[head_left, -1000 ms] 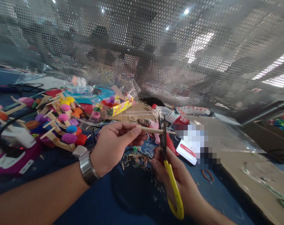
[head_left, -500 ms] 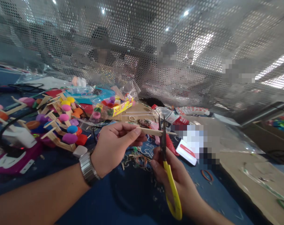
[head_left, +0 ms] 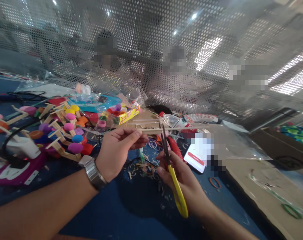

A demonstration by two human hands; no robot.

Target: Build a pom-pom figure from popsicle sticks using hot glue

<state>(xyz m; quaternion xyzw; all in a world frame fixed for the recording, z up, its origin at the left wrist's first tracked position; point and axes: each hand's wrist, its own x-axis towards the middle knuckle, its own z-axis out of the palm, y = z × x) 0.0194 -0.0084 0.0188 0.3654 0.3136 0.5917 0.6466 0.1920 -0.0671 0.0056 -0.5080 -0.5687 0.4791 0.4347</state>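
Note:
My left hand [head_left: 116, 155], with a metal-band watch [head_left: 94, 173] at its wrist, pinches a pale, thin wooden stick [head_left: 151, 132] between thumb and fingers. The stick points right, and a blurred thin length reaches past the scissor blades. My right hand [head_left: 185, 181] is wrapped round yellow-handled scissors [head_left: 176, 191], held upright with dark blades at the stick. The blades lie close together; whether they have cut through is unclear. Below the hands, small scraps and rubber bands [head_left: 147, 168] litter the blue table [head_left: 138, 206].
On the left are stick constructions with coloured caps [head_left: 75, 147] and a purple power strip [head_left: 18, 170]. A yellow box [head_left: 129, 115] and a plastic bottle [head_left: 172, 120] lie behind. To the right are a lit phone [head_left: 195, 158] and cardboard [head_left: 261, 190]. Perforated metal [head_left: 141, 50] stands at the back.
The scissor blades have come closer together. Both hands, the stick and the scissors have shifted slightly left and the stick slightly up in view; the camera has moved a little too.

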